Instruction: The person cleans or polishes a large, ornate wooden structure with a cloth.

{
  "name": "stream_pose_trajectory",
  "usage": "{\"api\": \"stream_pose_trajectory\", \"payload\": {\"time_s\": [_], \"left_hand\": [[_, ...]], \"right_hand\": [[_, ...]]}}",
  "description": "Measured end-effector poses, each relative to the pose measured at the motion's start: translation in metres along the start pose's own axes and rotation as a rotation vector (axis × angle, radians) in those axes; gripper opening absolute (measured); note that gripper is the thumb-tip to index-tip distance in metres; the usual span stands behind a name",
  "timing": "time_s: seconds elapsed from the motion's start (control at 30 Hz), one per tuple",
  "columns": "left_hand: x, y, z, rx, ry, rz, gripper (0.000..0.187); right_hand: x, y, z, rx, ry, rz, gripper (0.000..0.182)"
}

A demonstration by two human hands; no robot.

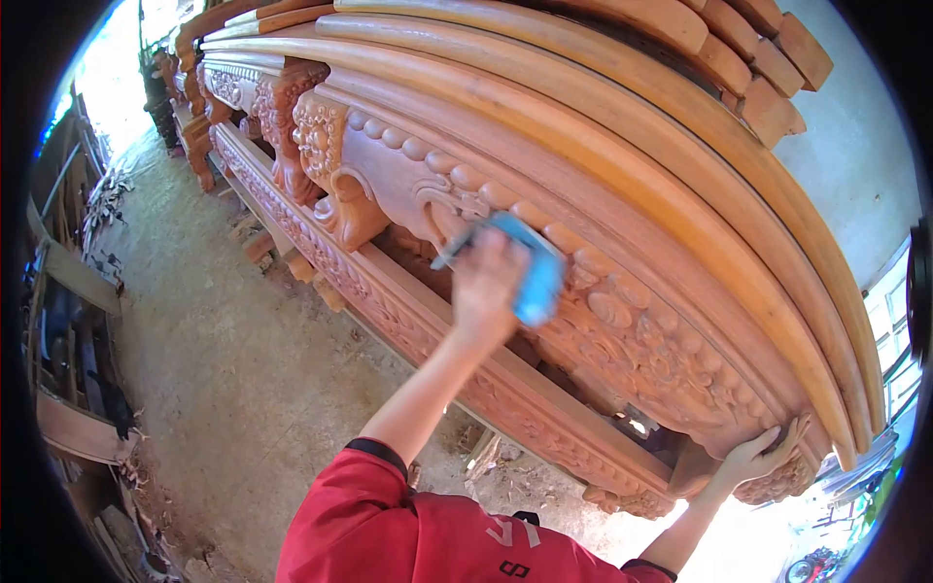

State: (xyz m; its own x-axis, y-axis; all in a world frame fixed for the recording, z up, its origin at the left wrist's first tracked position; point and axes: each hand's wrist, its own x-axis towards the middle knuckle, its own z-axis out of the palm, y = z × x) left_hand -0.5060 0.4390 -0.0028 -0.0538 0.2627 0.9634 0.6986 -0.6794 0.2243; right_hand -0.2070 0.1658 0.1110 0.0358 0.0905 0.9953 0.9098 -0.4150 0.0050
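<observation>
Looks like a workshop, with a pale wall (860, 165) beyond the carved table (622, 238), a paned window (896, 321) past its right end, and a dusty floor (253, 360) below its front. Also shows loose boards (83, 277) well to the left of the carved table, perhaps put there to leave its front reachable. Piled beyond its upper edge: shaped wooden blocks (729, 58), possibly stacked to save floor space; cannot tell whether resting on the top. Set along its underside: wooden offcuts (301, 262), seemingly to keep the carving off the ground, though too shadowed to confirm contact.

Gripped in the left hand (491, 272): a blue pad (539, 287), at the middle of the carved table's front panel (641, 360), close below the row of beads (457, 175). Curled over its back with bent fingers, likely to keep it facing the wood. Too blurred to tell cloth from sponge, or firm contact from a light touch.

Laid on the carved table's right-hand corner: the right hand (758, 457), holding no tool, fingers spread over the carving, presumably to brace the body. Reaches out from red sleeves (379, 476) set wide apart, probably for balance while leaning over.
</observation>
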Motion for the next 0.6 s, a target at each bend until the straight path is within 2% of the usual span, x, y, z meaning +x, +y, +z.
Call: {"api": "stream_pose_trajectory", "payload": {"time_s": [0.07, 0.17, 0.2, 0.27, 0.33, 0.53, 0.57, 0.6], "left_hand": [[-0.001, 0.046, -0.028, -0.31, -0.328, 0.36, 0.044], [-0.002, 0.054, -0.027, -0.312, -0.231, 0.423, 0.044], [0.003, 0.044, -0.028, -0.232, -0.349, 0.308, 0.046], [0.007, 0.008, -0.022, -0.071, -0.199, 0.08, 0.051], [0.023, -0.027, -0.034, 0.11, -0.183, -0.076, 0.053], [0.069, -0.057, -0.029, -0.097, -0.018, -0.233, 0.042], [0.081, -0.049, -0.024, -0.151, 0.068, -0.247, 0.042], [0.088, -0.032, -0.024, -0.147, 0.044, -0.232, 0.043]], "right_hand": [[-0.001, 0.001, 0.001, 0.001, 0.005, 0.007, 0.028], [0.001, -0.001, -0.001, -0.03, -0.001, -0.004, 0.027], [0.002, -0.002, -0.002, -0.066, -0.021, -0.01, 0.027], [0.002, 0.003, 0.0, -0.039, -0.016, -0.039, 0.027], [0.0, 0.004, -0.002, -0.013, -0.026, -0.061, 0.027], [-0.001, 0.0, -0.001, 0.066, 0.004, 0.008, 0.026], [-0.001, 0.0, -0.002, 0.064, -0.005, 0.01, 0.026], [0.0, 0.0, 0.0, 0.066, -0.009, 0.011, 0.026]]}}
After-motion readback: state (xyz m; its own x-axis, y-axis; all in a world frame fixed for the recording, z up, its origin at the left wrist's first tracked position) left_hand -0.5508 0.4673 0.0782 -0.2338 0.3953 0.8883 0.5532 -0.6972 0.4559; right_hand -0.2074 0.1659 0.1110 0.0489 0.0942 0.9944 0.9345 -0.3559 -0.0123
